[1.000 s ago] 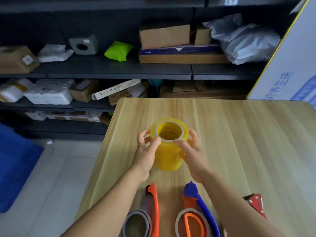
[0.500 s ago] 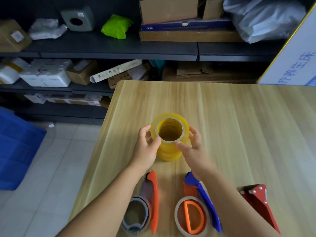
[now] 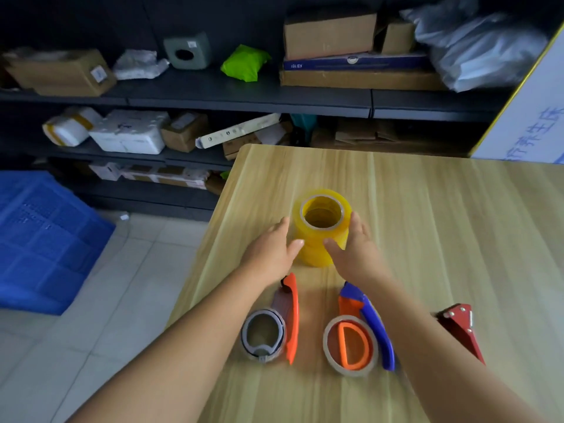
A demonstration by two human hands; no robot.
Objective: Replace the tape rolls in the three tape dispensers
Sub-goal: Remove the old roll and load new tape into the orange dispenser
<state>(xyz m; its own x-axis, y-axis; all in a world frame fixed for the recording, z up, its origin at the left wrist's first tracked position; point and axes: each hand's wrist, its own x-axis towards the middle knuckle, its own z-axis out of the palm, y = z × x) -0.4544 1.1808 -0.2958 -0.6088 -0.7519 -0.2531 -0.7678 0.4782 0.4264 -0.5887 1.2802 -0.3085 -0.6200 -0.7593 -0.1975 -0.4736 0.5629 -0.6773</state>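
Both hands' grip open; left hand (image 3: 271,253), right hand (image 3: 354,251) flank tape stack (image 3: 320,236).

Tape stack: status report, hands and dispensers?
Both hands open, left hand and right hand flanking yellow tape stack. Stack upright on table. Dispensers untouched. Nothing in the way.

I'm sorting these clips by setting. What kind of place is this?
Probably a packing or stockroom area. Dark shelves hold cardboard boxes and wrapped parcels, and a wooden table carries a stack of yellow tape rolls beside handheld tape dispensers.
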